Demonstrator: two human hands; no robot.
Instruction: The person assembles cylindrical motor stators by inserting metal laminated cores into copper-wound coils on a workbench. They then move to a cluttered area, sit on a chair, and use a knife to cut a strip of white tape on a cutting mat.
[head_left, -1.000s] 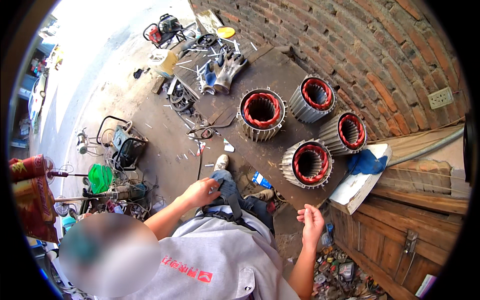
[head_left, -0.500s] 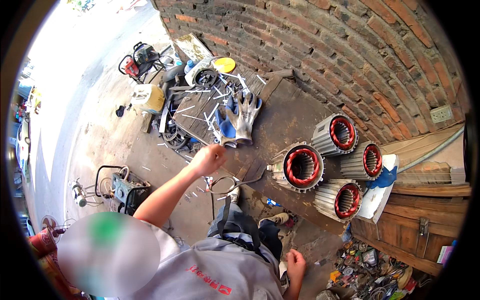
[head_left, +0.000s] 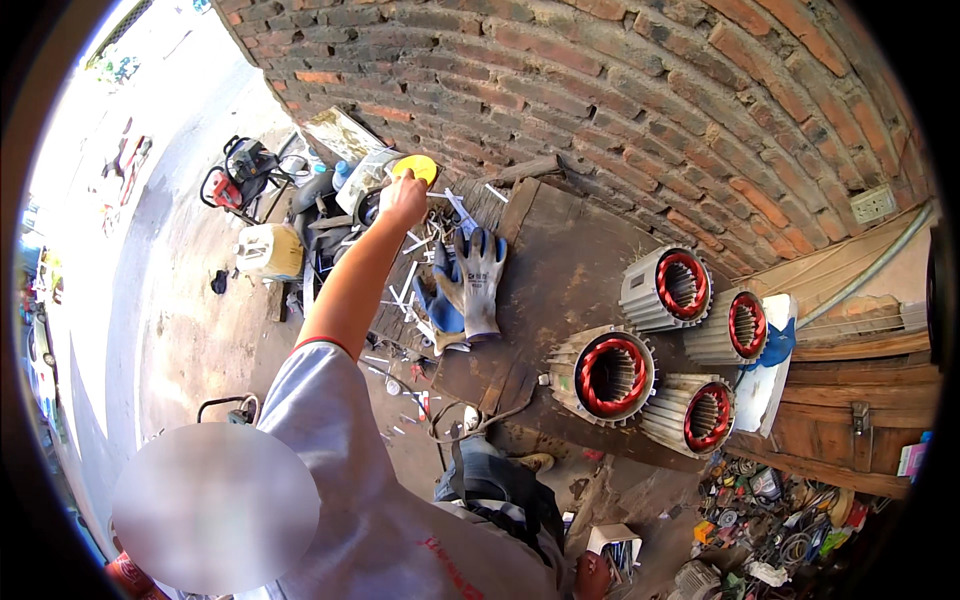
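Note:
My left hand (head_left: 404, 199) is stretched far out over the cluttered table end, its fingers curled at the near edge of a flat yellow disc (head_left: 415, 169). What lies between the fingers is hidden. A grey motor housing (head_left: 372, 180) sits beside that hand. Nearer me lie grey-and-blue work gloves (head_left: 482, 285) among white strips. My right hand (head_left: 592, 577) hangs low at the bottom edge, shadowed and partly cut off, its fingers unclear. Closest to it is a white container (head_left: 614, 541) of thin rods. Several finned motor stators (head_left: 667, 288) with red windings stand at the table's right.
A brick wall (head_left: 560, 95) runs behind the brown table (head_left: 560, 240). Loose parts (head_left: 770, 520) pile up on the floor at lower right, beside a wooden cabinet (head_left: 830, 440). A yellowish jug (head_left: 270, 250) and a red-and-black machine (head_left: 235, 178) stand at left.
My left arm has reached forward and left, from near the gloves to the yellow disc. My right hand has dropped toward the bottom edge. The view has shifted.

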